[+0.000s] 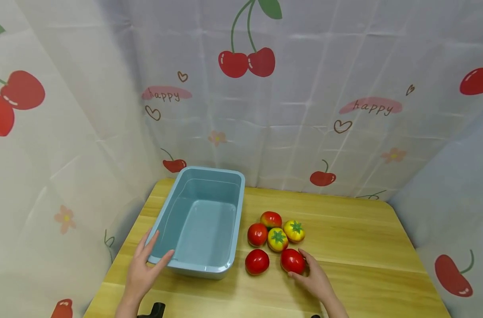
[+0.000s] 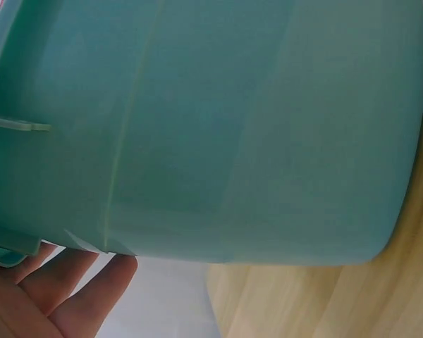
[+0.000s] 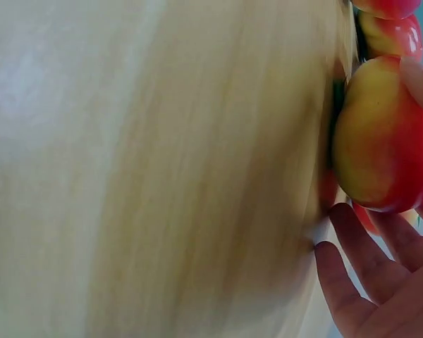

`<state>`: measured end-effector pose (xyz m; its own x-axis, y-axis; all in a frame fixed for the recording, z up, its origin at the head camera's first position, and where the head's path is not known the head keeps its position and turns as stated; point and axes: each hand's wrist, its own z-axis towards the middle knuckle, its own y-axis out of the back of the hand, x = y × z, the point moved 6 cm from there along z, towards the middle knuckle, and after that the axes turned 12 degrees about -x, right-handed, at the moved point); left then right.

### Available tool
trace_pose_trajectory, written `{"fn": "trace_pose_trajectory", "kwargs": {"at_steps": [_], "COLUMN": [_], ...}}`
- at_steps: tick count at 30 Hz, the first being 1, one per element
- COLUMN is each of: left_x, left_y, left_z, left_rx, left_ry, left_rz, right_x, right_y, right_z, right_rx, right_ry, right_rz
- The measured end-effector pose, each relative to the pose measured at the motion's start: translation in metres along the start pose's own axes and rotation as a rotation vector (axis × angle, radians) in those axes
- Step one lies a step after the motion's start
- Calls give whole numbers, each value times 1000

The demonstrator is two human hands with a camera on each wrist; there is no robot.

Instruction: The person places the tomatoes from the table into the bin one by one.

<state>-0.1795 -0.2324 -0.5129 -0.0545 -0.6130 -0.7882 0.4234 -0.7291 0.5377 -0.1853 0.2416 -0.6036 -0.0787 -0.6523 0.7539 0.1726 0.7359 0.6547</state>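
Observation:
A glossy red toy tomato (image 1: pixel 292 261) sits between the thumb and fingers of my right hand (image 1: pixel 316 280), which grips it from its right side. Its yellow-to-red side shows in the right wrist view, with a fingertip on top. My left hand (image 1: pixel 141 270) rests at the near left corner of a blue plastic bin (image 1: pixel 241 207), fingers spread and fairly straight. In the left wrist view several fingers (image 2: pixel 99 296) touch the bin's outer wall. Another red tomato (image 1: pixel 257 262) lies between the bin and my right hand.
Behind the held tomato cluster two red tomatoes, (image 1: pixel 257 234) one nearer the bin, and two yellow ones (image 1: pixel 278 240) with green star-shaped calyxes up. The wooden table (image 1: pixel 356 238) meets a cherry-printed curtain (image 1: pixel 289 110) at the back. A black object (image 1: pixel 157 310) shows near my left wrist.

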Motion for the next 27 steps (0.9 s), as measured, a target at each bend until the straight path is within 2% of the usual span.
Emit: {"fn": "trace_pose_trajectory", "kwargs": {"at_steps": [7,13,18,27], "left_x": [-1,-1,-1,-2], "left_y": [0,1,1,1], "left_z": [-1,-1,-1,-1], "left_rx": [-2,7,5,-4], "left_ry": [5,13,12,6], "left_rz": [1,-1,2,21], "right_x": [-4,3,18,50], "right_y": [0,8,16,34], "right_z": [-2,-1,6,22], "right_rx": [-2,-4,-21,-86], "right_ry": [-54,-75,-6,171], "right_rz": [14,-4,25,54]}}
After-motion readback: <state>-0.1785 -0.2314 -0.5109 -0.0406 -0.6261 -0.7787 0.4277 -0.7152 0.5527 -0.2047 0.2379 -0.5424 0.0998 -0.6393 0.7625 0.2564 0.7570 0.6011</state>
